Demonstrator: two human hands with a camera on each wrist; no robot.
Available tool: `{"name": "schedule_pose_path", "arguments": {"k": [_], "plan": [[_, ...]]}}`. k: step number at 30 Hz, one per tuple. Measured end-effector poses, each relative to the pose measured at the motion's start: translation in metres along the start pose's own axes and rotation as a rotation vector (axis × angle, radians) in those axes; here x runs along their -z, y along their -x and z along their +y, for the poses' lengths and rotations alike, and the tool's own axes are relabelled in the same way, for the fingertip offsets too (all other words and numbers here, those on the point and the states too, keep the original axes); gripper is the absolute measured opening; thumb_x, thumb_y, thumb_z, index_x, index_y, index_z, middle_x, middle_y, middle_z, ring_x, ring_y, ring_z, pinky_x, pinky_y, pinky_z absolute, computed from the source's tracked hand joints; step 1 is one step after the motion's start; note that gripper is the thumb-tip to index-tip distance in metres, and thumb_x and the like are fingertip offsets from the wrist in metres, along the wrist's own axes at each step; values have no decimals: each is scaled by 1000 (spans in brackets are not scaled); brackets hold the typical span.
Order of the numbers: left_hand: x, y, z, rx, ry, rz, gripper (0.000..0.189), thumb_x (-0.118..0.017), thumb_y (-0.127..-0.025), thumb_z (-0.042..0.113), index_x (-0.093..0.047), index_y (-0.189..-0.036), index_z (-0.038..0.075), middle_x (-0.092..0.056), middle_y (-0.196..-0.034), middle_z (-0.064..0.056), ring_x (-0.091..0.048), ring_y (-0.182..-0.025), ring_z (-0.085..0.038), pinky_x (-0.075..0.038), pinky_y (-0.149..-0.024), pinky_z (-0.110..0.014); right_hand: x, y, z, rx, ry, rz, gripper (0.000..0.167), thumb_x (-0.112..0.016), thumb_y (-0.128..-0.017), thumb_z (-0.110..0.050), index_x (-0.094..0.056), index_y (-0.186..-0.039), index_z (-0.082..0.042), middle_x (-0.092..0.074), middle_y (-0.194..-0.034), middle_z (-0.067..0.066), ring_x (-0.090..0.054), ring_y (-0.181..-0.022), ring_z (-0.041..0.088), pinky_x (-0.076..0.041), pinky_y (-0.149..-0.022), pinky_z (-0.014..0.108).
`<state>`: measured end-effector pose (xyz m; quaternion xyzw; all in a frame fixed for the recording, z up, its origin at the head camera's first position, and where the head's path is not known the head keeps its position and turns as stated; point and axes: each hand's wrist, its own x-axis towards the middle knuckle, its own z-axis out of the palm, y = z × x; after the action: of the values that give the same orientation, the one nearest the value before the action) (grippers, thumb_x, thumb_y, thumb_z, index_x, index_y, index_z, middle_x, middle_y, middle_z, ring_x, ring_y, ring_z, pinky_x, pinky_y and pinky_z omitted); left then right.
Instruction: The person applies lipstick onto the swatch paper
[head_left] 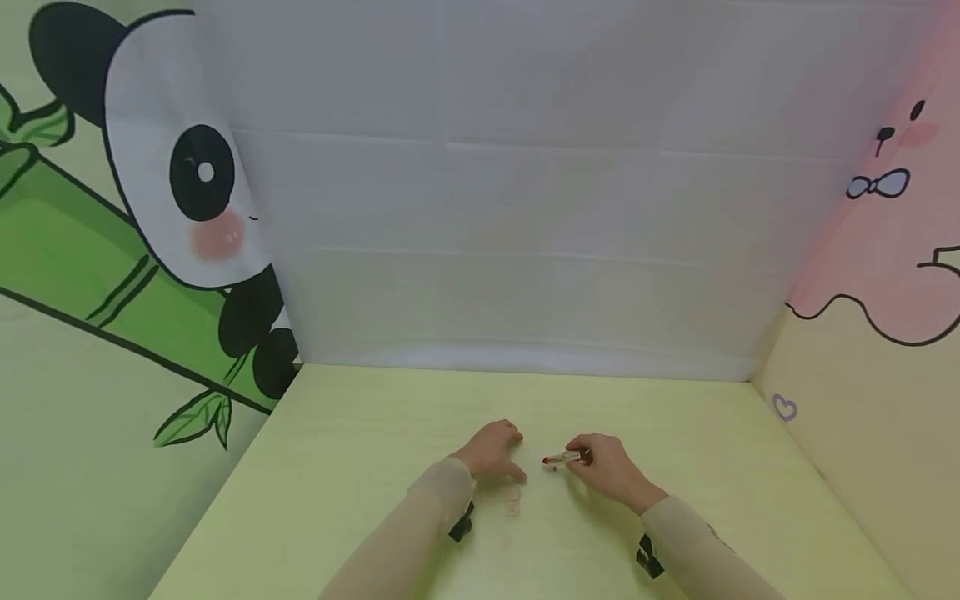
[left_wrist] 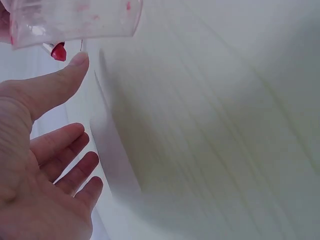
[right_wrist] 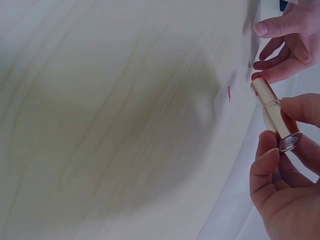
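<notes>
My right hand [head_left: 609, 471] pinches a lipstick [head_left: 566, 457] between thumb and fingers, its red tip pointing left toward the other hand. The right wrist view shows the lipstick's shiny gold tube [right_wrist: 271, 106] and a clear, faceted-looking end [right_wrist: 290, 142] by the fingers. Thumb and fingers spread apart, my left hand [head_left: 491, 450] is just left of the lipstick and holds nothing. A clear plastic cap-like piece [head_left: 512, 502] lies on the table below the left hand. Up close in the left wrist view, this clear piece [left_wrist: 75, 22] has red smears.
The pale yellow table [head_left: 360, 433] carries a small red mark [right_wrist: 230, 93] near the lipstick. A white sheet [head_left: 480, 208] closes off the back. Side walls bear a painted panda [head_left: 172, 150] at left and a pink figure [head_left: 885, 250] at right.
</notes>
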<state>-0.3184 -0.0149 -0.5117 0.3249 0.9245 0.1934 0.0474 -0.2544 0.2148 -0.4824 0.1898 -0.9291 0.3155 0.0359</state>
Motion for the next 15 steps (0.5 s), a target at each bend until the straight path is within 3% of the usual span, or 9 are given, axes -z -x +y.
{"name": "schedule_pose_path", "arguments": {"k": [15], "plan": [[11,20,-17,35,-4,26,62,-88,-65,35,-66,-111,0,-59,-110,-9,-54,-105,-27,-41,-94,-34,-18,-13,-5,23,-3,-7,17,-70,-84,-6,-69,-101,-2,-66,-92,3,-58,-75,10,-50,-65,27]]}}
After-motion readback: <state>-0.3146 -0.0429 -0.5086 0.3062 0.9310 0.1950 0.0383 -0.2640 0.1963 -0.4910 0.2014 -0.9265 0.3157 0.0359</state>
